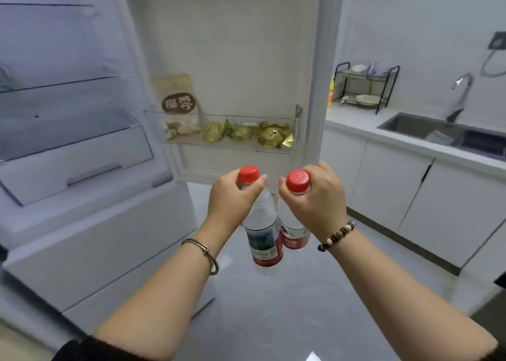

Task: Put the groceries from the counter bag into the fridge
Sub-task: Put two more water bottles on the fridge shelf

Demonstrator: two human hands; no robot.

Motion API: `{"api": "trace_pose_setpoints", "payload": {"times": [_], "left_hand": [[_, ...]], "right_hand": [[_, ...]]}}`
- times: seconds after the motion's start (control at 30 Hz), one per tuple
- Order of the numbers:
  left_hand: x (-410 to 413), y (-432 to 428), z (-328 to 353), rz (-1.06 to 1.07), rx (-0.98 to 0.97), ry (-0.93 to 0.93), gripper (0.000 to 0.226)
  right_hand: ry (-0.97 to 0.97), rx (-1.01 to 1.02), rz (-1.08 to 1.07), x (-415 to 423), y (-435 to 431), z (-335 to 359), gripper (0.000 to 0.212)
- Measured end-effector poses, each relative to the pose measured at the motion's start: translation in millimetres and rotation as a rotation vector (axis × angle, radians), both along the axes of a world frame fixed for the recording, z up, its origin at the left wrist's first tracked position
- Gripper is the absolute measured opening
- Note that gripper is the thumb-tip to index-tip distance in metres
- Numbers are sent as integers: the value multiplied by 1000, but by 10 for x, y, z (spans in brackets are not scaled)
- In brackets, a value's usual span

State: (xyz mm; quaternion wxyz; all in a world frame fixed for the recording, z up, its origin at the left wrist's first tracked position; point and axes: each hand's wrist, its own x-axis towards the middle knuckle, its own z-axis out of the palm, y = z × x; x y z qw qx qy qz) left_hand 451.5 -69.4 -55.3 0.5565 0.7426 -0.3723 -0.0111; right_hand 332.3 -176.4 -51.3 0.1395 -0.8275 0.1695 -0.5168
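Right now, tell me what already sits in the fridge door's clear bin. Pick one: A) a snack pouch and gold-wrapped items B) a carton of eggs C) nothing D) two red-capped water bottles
A: the door bin holds a snack pouch at its left end and gold-wrapped items beside it; the bottles are in the person's hands.

- Door shelf (290,122): pouch (178,103) at left, gold-wrapped sweets (246,132) filling the remainder.
- Fridge shelves (54,84): open, mostly bare.
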Motion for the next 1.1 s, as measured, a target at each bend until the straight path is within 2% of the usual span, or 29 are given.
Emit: {"api": "trace_pose_setpoints", "payload": {"times": [0.1,0.3,0.77,0.93,1.1], "left_hand": [[340,233,201,97,-1,-118,17],[1097,611,613,237,-7,-309,20],[2919,1366,1595,561,-332,-541,23],[3395,1415,1880,650,-431,-741,29],[3828,1349,1950,701,-377,-971,34]], "right_hand": [[-19,-31,79,451,149,199,34],[-127,-45,216,1334,372,587,36],[-555,25,429,3392,991,1451,26],[-692,34,478,4083,1057,1759,25],[-716,100,519,4692,1038,1914,24]]}}
